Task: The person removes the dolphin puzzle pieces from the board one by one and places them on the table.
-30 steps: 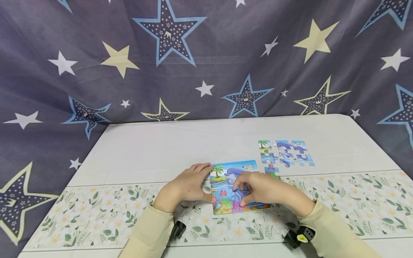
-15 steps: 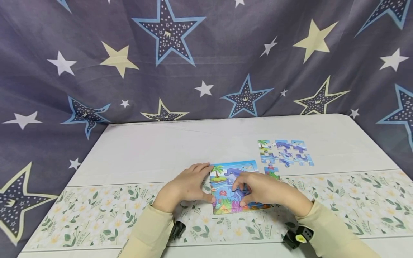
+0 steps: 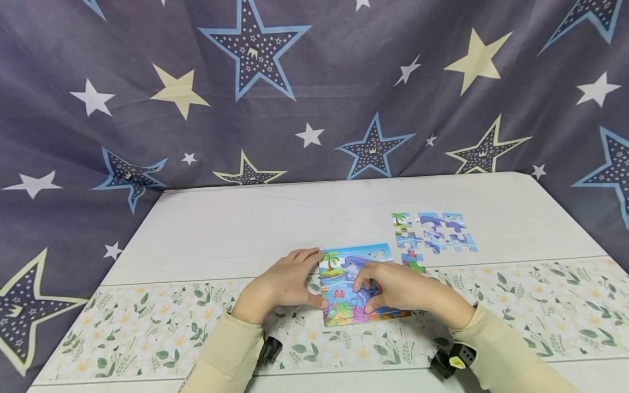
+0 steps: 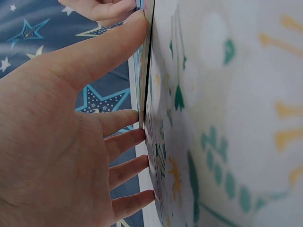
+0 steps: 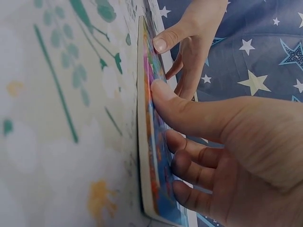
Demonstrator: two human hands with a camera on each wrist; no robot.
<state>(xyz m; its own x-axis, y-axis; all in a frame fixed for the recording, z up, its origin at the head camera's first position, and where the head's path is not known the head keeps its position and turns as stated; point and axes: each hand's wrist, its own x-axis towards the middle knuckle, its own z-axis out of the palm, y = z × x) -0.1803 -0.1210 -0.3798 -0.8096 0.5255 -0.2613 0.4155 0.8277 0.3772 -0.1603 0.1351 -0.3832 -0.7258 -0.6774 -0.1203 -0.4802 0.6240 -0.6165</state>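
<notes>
A flat jigsaw puzzle board with a dolphin, palm, crab and coral picture lies on the table. My left hand rests at its left side, the thumb on the front left corner area and the other fingers stretched along the edge. Over the lower right part, my right hand bends its fingers down, its thumb opposite them on the picture. Between these fingertips a puzzle piece lies within the board, pinched at its sides and mostly covered by the hand. The left thumb shows against the board's edge.
Right of the board lie several loose puzzle pieces in a rough grid, with a crab-and-coral piece nearest the right hand. The white table has a floral strip. A star-patterned curtain hangs behind.
Both hands and the board keep practically the same positions. The whole head view shifts very slightly.
</notes>
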